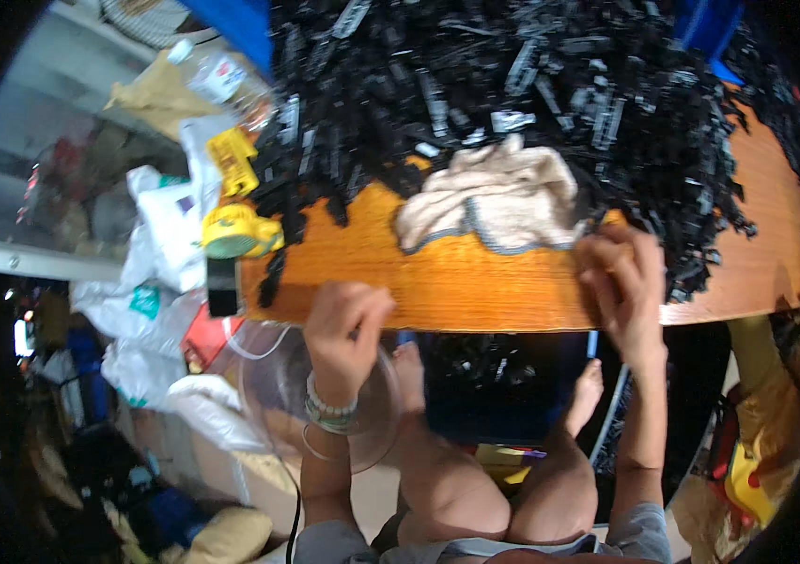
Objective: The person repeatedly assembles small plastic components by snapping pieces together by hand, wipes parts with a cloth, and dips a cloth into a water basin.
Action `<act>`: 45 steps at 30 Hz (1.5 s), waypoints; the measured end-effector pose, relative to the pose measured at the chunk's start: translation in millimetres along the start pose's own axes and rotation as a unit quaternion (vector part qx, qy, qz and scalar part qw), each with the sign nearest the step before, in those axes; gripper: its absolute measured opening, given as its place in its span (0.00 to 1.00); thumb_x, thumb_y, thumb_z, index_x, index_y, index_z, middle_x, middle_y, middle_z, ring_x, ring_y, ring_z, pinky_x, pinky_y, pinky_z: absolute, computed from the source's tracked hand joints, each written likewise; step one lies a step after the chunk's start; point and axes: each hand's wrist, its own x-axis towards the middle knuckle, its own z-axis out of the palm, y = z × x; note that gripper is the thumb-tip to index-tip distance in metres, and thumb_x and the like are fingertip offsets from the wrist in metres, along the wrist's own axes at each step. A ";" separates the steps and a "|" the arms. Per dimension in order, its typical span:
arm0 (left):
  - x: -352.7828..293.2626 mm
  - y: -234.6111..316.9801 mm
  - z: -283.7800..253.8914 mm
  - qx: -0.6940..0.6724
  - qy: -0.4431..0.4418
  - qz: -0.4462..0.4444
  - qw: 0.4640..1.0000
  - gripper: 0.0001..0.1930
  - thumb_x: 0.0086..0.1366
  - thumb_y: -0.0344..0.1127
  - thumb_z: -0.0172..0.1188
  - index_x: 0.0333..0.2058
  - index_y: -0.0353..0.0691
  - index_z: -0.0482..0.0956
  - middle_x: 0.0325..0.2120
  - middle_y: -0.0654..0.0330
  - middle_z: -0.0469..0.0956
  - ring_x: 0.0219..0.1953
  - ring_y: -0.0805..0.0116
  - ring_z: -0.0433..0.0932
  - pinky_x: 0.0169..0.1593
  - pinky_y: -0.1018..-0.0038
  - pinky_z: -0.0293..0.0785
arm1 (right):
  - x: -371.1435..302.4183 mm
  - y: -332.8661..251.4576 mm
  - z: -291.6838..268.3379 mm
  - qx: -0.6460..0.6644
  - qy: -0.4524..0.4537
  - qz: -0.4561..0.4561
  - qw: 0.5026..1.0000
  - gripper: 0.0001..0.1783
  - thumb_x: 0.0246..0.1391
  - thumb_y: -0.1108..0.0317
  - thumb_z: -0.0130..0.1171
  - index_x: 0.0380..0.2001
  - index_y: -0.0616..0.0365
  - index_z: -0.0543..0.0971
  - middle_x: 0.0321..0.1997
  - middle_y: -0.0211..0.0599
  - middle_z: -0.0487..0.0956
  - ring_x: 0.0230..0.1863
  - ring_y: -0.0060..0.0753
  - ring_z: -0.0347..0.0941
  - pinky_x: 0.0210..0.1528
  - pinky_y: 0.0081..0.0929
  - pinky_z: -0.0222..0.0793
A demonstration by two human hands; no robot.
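Observation:
My left hand is over the front edge of the wooden table, its fingers curled together; whatever they may hold is hidden. A beaded bracelet circles that wrist. At the right, my right hand has its fingers bent inward beside the heap of small black plastic parts. Blur hides what, if anything, is between those fingertips. A crumpled beige cloth with a grey-blue hem lies between the hands, against the heap's near side.
Yellow tape rolls, a plastic bottle and white plastic bags crowd the left side. Below my left hand is a clear round container. Under the table edge, a dark blue bin holds more black pieces.

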 end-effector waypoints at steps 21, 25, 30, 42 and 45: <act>10.9 -25.8 -23.4 -0.612 0.020 -0.320 0.723 0.12 0.65 0.33 0.59 0.42 0.32 0.72 0.35 0.58 0.73 0.36 0.67 0.71 0.40 0.73 0.67 | -2.7 9.9 10.7 -0.084 0.019 0.027 0.996 0.19 0.50 0.78 0.59 0.47 0.57 0.78 0.47 0.38 0.76 0.50 0.41 0.69 0.51 0.35 0.61; 21.4 -2.4 -17.4 -0.641 -0.029 -0.324 0.695 0.09 0.66 0.31 0.58 0.42 0.33 0.73 0.34 0.60 0.74 0.35 0.72 0.72 0.41 0.76 0.69 | -8.5 21.4 9.2 -0.099 -0.026 0.015 0.995 0.17 0.48 0.79 0.59 0.44 0.57 0.78 0.46 0.38 0.76 0.49 0.41 0.69 0.50 0.36 0.61; 11.0 15.3 19.0 -0.127 -0.020 -0.198 0.972 0.12 0.61 0.28 0.64 0.42 0.36 0.74 0.25 0.63 0.73 0.22 0.74 0.70 0.26 0.74 0.69 | 2.9 7.1 18.0 -0.108 0.015 0.004 0.994 0.16 0.45 0.78 0.60 0.41 0.56 0.78 0.46 0.37 0.76 0.51 0.41 0.69 0.49 0.36 0.61; 22.9 30.1 26.0 -0.005 -0.217 0.007 0.976 0.15 0.53 0.20 0.65 0.42 0.35 0.80 0.34 0.54 0.69 0.34 0.59 0.74 0.39 0.71 0.72 | 0.9 11.8 13.1 -0.063 0.038 -0.004 0.997 0.11 0.45 0.77 0.62 0.35 0.56 0.77 0.38 0.37 0.73 0.46 0.43 0.68 0.46 0.37 0.61; 20.5 39.6 45.1 -0.021 -0.194 0.030 0.980 0.15 0.52 0.22 0.67 0.40 0.35 0.80 0.35 0.54 0.69 0.34 0.59 0.74 0.39 0.70 0.72 | 1.3 -5.9 17.0 0.097 0.106 0.018 0.989 0.11 0.46 0.83 0.61 0.34 0.59 0.76 0.45 0.40 0.75 0.53 0.44 0.71 0.51 0.36 0.69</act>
